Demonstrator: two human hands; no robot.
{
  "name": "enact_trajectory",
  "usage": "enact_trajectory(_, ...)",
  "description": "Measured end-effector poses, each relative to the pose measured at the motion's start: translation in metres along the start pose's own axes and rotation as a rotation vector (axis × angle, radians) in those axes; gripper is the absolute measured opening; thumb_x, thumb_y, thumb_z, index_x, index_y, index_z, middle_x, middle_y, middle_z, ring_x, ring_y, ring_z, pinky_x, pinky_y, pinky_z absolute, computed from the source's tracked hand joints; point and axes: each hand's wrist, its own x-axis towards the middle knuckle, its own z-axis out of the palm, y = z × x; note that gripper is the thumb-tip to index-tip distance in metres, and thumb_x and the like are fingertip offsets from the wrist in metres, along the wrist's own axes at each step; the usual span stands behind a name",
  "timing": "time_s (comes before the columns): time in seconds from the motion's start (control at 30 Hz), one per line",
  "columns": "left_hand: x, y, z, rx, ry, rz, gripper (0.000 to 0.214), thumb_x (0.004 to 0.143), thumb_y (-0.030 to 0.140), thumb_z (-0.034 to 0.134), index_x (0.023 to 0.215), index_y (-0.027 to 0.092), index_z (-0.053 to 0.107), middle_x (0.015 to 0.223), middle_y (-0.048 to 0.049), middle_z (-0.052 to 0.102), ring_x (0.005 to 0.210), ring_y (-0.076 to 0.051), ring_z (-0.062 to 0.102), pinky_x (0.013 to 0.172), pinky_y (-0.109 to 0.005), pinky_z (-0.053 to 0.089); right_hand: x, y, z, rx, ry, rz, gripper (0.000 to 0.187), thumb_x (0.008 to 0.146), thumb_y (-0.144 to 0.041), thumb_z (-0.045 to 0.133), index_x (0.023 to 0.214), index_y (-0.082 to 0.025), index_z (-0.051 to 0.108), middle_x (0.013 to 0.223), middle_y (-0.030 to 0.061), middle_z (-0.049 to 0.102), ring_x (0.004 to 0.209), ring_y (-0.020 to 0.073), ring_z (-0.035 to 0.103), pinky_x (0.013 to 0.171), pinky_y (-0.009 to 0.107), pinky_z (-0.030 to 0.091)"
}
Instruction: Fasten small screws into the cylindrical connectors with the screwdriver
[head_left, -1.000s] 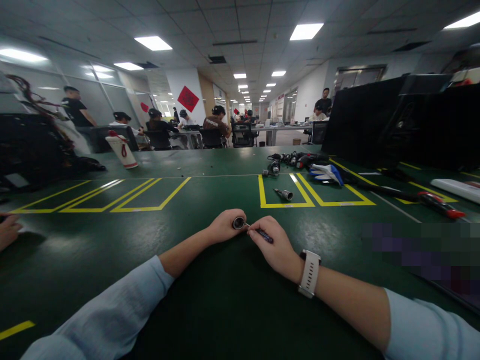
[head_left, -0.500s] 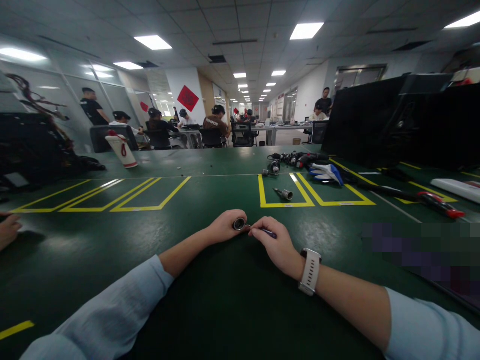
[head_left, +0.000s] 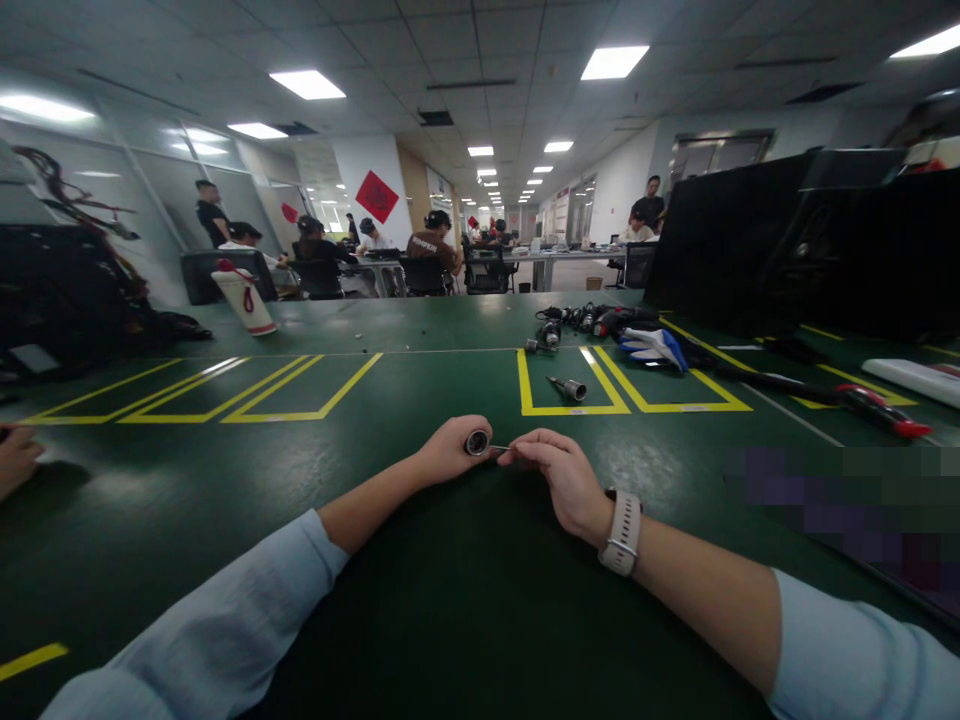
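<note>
Presently we hold metal cylinder (head_left: 477,443) clamped in left hand (head_left: 448,453); right hand (head_left: 559,475) pinches thin-shafted tool (head_left: 500,448) beside it.

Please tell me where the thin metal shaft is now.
The thin metal shaft is just right of the middle of the head view, between the round metal part held in the left hand and the right hand.

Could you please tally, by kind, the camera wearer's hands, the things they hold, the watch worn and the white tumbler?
Left hand and right hand: 2
Round metal part: 1
Thin tool: 1
Watch: 1
White tumbler: 1
Total: 6
</note>
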Motion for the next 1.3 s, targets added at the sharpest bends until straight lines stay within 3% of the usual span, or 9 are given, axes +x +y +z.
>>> enact_trajectory(0.27,-0.001,0.004,-0.002,0.036,-0.016,-0.016,0.014,0.074,0.027,0.057,0.069,0.016,0.050,0.067,0.0019,0.051,0.061,-0.011,0.049,0.056,-0.023,0.039,-0.005,-0.003,0.003,-0.084,-0.015,-0.076,0.009,0.072,-0.022,0.056,0.067,-0.018,0.063,0.069,0.0015,0.066,0.075,0.0174,0.056,0.076,0.034,0.037)
enact_trajectory(0.6,0.000,0.001,-0.003,-0.079,0.005,-0.019,0.017,0.074,0.028,0.058,0.067,0.016,0.049,0.066,0.0025,0.051,0.062,-0.011,0.049,0.058,-0.023,0.040,-0.001,-0.005,-0.001,0.049,-0.037,0.063,0.009,0.071,-0.024,0.057,0.072,-0.017,0.063,0.075,0.0034,0.068,0.081,0.0194,0.058,0.079,0.036,0.037)
enact_trajectory(0.8,-0.001,0.001,-0.002,-0.031,-0.013,-0.017,0.013,0.074,0.027,0.057,0.071,0.016,0.052,0.069,0.0011,0.054,0.064,-0.012,0.051,0.059,-0.023,0.040,-0.003,-0.002,0.000,-0.065,-0.080,-0.098,0.010,0.076,-0.025,0.055,0.074,-0.018,0.062,0.077,0.0026,0.067,0.080,0.0182,0.057,0.077,0.034,0.038)
enact_trajectory(1.1,-0.001,0.007,-0.003,0.091,-0.065,-0.007,0.011,0.074,0.027,0.056,0.073,0.016,0.052,0.068,0.0012,0.054,0.062,-0.012,0.050,0.057,-0.024,0.039,-0.013,-0.005,0.003,-0.591,-0.063,-0.375,0.011,0.079,-0.024,0.053,0.076,-0.023,0.063,0.080,0.0025,0.059,0.076,0.0179,0.051,0.071,0.034,0.039)
enact_trajectory(1.3,-0.001,0.007,-0.002,0.124,-0.083,0.006,0.013,0.074,0.028,0.056,0.072,0.016,0.052,0.068,0.0009,0.053,0.061,-0.013,0.051,0.056,-0.024,0.038,-0.011,-0.005,0.003,-0.569,-0.039,-0.336,0.012,0.078,-0.023,0.053,0.072,-0.022,0.063,0.076,0.0022,0.060,0.074,0.0181,0.052,0.070,0.034,0.039)
